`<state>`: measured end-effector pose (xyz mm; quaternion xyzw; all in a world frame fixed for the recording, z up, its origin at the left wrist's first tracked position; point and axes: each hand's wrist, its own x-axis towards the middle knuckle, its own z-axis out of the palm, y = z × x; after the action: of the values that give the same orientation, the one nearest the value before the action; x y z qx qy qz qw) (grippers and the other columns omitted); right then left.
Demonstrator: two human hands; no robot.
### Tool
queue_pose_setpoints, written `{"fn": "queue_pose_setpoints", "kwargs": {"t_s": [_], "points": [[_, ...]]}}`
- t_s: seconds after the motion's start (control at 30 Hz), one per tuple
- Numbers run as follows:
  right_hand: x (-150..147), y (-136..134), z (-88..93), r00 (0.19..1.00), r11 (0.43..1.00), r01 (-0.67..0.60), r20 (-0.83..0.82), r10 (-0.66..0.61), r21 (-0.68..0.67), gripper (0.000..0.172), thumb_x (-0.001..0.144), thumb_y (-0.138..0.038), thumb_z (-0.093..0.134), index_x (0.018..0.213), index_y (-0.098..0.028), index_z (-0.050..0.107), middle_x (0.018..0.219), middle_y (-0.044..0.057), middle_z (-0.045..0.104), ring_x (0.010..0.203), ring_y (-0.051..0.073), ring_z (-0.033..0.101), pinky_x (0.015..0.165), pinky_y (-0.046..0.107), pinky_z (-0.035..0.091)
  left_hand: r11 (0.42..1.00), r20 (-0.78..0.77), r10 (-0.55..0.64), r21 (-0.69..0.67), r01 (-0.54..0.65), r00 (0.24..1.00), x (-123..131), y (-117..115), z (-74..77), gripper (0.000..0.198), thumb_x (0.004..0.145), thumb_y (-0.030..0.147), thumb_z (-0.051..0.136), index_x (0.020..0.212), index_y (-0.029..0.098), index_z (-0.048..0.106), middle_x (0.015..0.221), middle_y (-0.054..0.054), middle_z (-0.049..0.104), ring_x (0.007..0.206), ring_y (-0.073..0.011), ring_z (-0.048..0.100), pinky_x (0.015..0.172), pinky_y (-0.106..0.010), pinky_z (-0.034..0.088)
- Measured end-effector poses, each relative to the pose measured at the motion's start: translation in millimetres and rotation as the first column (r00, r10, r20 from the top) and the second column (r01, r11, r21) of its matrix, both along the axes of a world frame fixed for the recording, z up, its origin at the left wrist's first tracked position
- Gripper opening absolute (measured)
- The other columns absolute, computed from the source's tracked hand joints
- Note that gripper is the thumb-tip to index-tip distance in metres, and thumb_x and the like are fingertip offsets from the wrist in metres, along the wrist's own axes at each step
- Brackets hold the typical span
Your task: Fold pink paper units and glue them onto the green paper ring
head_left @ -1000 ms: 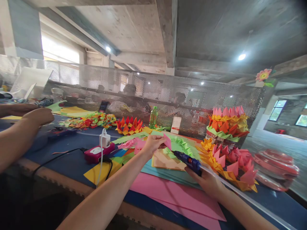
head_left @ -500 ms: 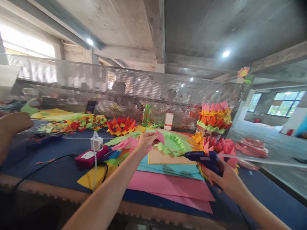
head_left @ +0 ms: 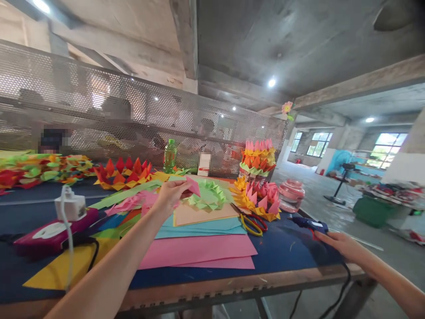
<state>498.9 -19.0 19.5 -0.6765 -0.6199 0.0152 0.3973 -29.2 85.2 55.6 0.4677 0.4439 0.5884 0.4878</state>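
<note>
In the head view, the left hand (head_left: 172, 195) pinches a folded pink paper piece (head_left: 193, 187) just beside a green paper ring (head_left: 207, 204) on stacked paper sheets (head_left: 199, 250). The right hand (head_left: 338, 244), fingers partly extended, meets a blue glue gun (head_left: 308, 224) near the counter's right end; whether it grips firmly, I cannot tell.

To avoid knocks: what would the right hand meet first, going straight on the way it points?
Leading with its glue gun, the right hand would likely meet the pink-and-yellow folded-paper ring first; height and depth are unclear.
</note>
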Motion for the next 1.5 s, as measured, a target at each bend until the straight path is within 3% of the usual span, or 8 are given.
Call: {"fn": "queue_pose_setpoints", "kwargs": {"t_s": [0.1, 0.23, 0.57, 0.73, 0.9, 1.07, 1.27, 1.5], "points": [[18, 17, 1.4, 0.988, 0.979, 0.037, 0.155, -0.005, -0.203, 0.053, 0.065, -0.068, 0.065, 0.038, -0.023, 0.054, 0.039, 0.003, 0.055, 0.039, 0.022, 0.054, 0.043, 0.032, 0.039, 1.000, -0.013, 0.008, -0.004, -0.008, 1.000, -1, 1, -1.4, 0.016, 0.096, 0.027, 0.064, 0.103, 0.012, 0.065, 0.099, -0.005, 0.068, 0.083, -0.0166, 0.067, 0.073, -0.033, 0.058], [21, 26, -4.9, 0.957, 0.945, 0.038, 0.285, 0.059, -0.324, 0.045, 0.075, -0.065, 0.056, 0.056, -0.025, 0.066, 0.060, 0.006, 0.070, 0.062, 0.029, 0.067, 0.060, 0.035, 0.047, 1.000, -0.026, 0.020, -0.013, -0.020, 0.999, -1, 3, -3.3, 0.016, 0.096, 0.026, 0.064, 0.103, 0.012, 0.066, 0.100, -0.005, 0.068, 0.084, -0.0169, 0.067, 0.074, -0.033, 0.058], [10, 9, -4.1, 0.894, 0.973, 0.093, 0.448, 0.011, -0.209, 0.042, 0.081, -0.056, 0.051, 0.078, -0.021, 0.074, 0.079, 0.015, 0.075, 0.072, 0.037, 0.071, 0.066, 0.046, 0.051, 1.000, -0.038, -0.010, -0.021, 0.009, 0.999, 0, 2, -3.0, 0.026, 0.097, 0.030, 0.062, 0.118, 0.014, 0.062, 0.116, -0.009, 0.065, 0.097, -0.0216, 0.066, 0.082, -0.040, 0.058], [-66, 15, 6.4, 0.860, 0.992, -0.118, 0.496, 0.120, -0.034, 0.044, 0.090, -0.052, 0.045, 0.106, -0.019, 0.069, 0.113, 0.021, 0.070, 0.101, 0.039, 0.067, 0.089, 0.056, 0.050, 1.000, -0.042, 0.006, -0.026, -0.007, 0.999, 0, 1, -5.2, 0.030, 0.097, 0.031, 0.062, 0.122, 0.015, 0.061, 0.121, -0.010, 0.063, 0.101, -0.0227, 0.065, 0.084, -0.042, 0.057], [-194, 46, 15.7, 0.699, 0.864, -0.494, 0.547, 0.460, -0.095, 0.032, 0.099, -0.041, 0.049, 0.122, -0.022, 0.063, 0.125, 0.010, 0.065, 0.114, 0.024, 0.063, 0.097, 0.039, 0.052, 0.999, -0.036, 0.028, -0.016, -0.028, 0.999, -4, 2, -5.6, 0.031, 0.097, 0.032, 0.062, 0.122, 0.015, 0.061, 0.121, -0.010, 0.063, 0.100, -0.0228, 0.065, 0.084, -0.041, 0.057], [-279, 99, 19.2, 0.631, 0.837, -0.538, 0.612, 0.477, -0.098, 0.035, 0.097, -0.038, 0.061, 0.125, -0.017, 0.060, 0.126, 0.011, 0.062, 0.114, 0.025, 0.061, 0.098, 0.045, 0.051, 0.999, -0.037, 0.037, 0.019, -0.036, 0.999, -9, 4, -4.6, 0.033, 0.097, 0.033, 0.062, 0.125, 0.016, 0.059, 0.125, -0.010, 0.061, 0.104, -0.0239, 0.064, 0.087, -0.043, 0.057], [-297, 135, 4.2, 0.569, 0.852, -0.514, 0.702, 0.428, -0.102, 0.032, 0.098, -0.034, 0.062, 0.125, -0.017, 0.060, 0.126, 0.009, 0.062, 0.106, 0.024, 0.064, 0.089, 0.045, 0.056, 0.999, -0.093, 0.019, 0.035, -0.016, 0.995, -9, 4, -9.0, 0.031, 0.097, 0.032, 0.062, 0.123, 0.015, 0.060, 0.122, -0.010, 0.063, 0.102, -0.0232, 0.065, 0.085, -0.042, 0.057], [-283, 108, -10.8, 0.463, 0.758, -0.652, 0.789, 0.404, -0.005, 0.018, 0.097, -0.028, 0.063, 0.110, -0.016, 0.066, 0.111, 0.006, 0.068, 0.105, 0.023, 0.064, 0.094, 0.047, 0.051, 0.991, -0.155, -0.037, 0.122, 0.056, 0.987, 3, -5, -9.8, 0.024, 0.097, 0.032, 0.062, 0.111, 0.013, 0.064, 0.108, -0.007, 0.067, 0.089, -0.0189, 0.067, 0.078, -0.037, 0.058]]}}
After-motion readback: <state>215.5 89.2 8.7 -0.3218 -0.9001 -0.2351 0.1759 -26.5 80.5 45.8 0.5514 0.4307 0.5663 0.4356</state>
